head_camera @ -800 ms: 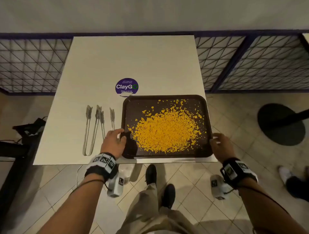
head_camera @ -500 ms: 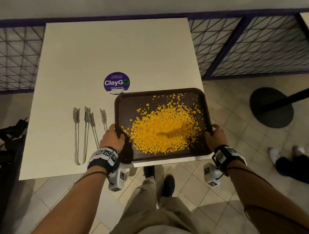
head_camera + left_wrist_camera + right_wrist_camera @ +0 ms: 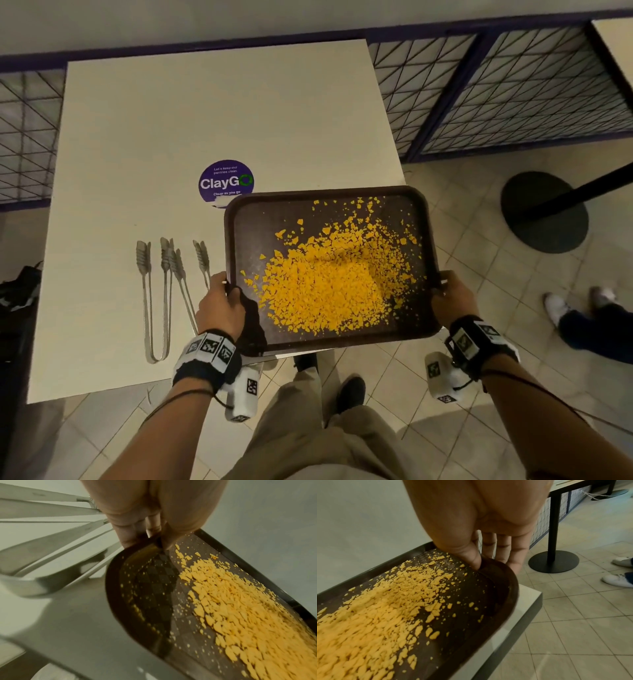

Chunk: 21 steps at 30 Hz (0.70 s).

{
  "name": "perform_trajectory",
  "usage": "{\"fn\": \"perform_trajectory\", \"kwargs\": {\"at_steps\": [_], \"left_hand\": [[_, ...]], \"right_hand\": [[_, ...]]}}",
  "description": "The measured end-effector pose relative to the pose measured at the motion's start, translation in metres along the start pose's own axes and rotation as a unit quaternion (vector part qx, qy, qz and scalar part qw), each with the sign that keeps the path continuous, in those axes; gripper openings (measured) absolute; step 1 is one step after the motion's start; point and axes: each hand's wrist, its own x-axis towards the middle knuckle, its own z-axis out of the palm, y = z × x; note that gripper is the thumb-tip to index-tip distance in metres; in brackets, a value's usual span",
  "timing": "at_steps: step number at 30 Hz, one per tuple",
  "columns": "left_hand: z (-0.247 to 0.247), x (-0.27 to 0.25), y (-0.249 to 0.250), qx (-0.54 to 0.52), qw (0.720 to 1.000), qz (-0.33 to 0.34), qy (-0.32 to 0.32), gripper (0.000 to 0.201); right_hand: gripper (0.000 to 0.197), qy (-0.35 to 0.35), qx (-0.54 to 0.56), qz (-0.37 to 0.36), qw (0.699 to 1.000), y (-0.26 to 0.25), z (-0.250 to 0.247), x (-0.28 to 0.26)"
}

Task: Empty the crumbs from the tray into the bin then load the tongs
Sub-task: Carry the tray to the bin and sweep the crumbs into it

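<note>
A dark brown tray (image 3: 325, 193) with a heap of yellow crumbs (image 3: 329, 284) hangs just above the white table's (image 3: 205, 113) near right corner, past its right and front edges. My left hand (image 3: 221, 301) grips the tray's left edge, thumb on the rim (image 3: 109, 588). My right hand (image 3: 450, 298) grips the right edge, with the thumb inside the rim (image 3: 510, 588) and the fingers (image 3: 503, 550) underneath. The crumbs (image 3: 240, 608) (image 3: 376, 615) lie loose over the tray floor. Two metal tongs (image 3: 156, 301) (image 3: 185, 284) lie on the table left of the tray. No bin is in view.
A purple ClayGo sticker (image 3: 226, 181) sits mid-table, just beyond the tray. A wire mesh partition (image 3: 496, 96) runs behind and to the right. On the tiled floor stand a black round post base (image 3: 544, 212) and another person's white shoes (image 3: 555, 305). A black object (image 3: 20, 287) is at the left.
Both hands closed on the tray's side edges and raised it off the table. The tray has shifted right, out over the table's edge. The tongs have not moved.
</note>
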Motion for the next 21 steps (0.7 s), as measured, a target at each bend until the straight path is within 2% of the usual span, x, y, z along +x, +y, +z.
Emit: {"fn": "perform_trajectory", "kwargs": {"at_steps": [7, 18, 21], "left_hand": [[0.0, -0.053, -0.015, -0.106, 0.992, -0.004, 0.062, 0.04], [0.001, -0.182, -0.075, -0.157, 0.978, -0.013, 0.138, 0.037], [0.004, -0.214, -0.098, -0.161, 0.975, -0.023, 0.152, 0.034]], "right_hand": [[0.03, 0.006, 0.07, -0.075, 0.995, 0.033, -0.02, -0.043], [0.015, -0.025, 0.102, -0.181, 0.978, 0.1, -0.022, -0.121], [0.017, -0.035, 0.085, -0.206, 0.974, 0.118, -0.018, -0.139]]}}
